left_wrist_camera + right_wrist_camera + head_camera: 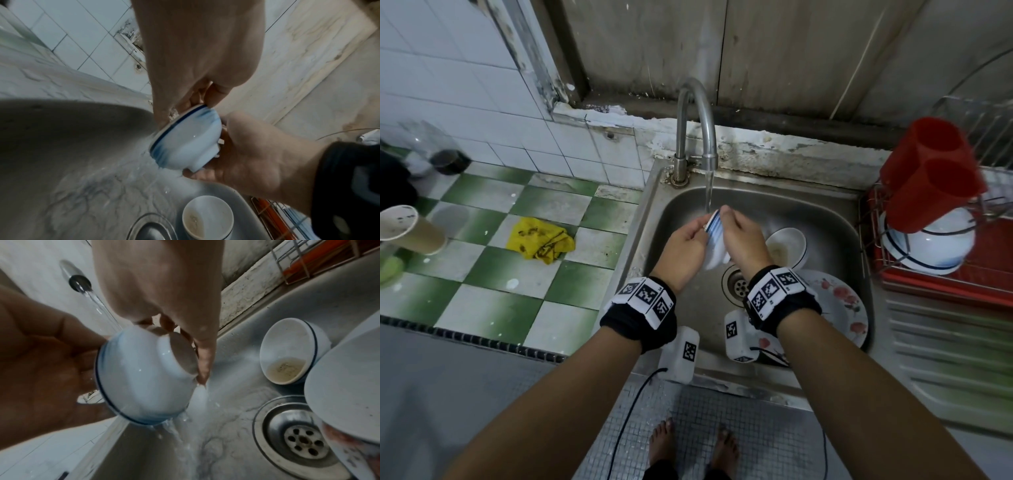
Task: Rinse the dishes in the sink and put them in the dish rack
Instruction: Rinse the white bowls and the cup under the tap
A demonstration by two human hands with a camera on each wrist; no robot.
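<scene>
Sink [654, 219] held a small bowl [787, 247] at 3 o'clock of the drain [739, 286], tipped, with murky water pooled inside; a floral plate [839, 305] leaned at 4 o'clock, and the dish rack [893, 281] at far 3 o'clock held one large white bowl [928, 250]. Left hand [686, 241] and right hand [743, 236] both gripped the blue-rimmed bowl [714, 240] under the tap [697, 126] stream, fingers curled on rim and foot. Bowl was on its side, mouth toward 9 o'clock, foot toward 3, water running off the rim.

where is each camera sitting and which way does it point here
Head: worn on the head, looking down at the sink; both forearms, hands and bare feet show.
Left wrist: looks along the left hand at the small bowl; the right hand shows.
Right wrist: looks along the right hand at the bowl's foot and the drain; the left palm shows.
All share the bowl.
</scene>
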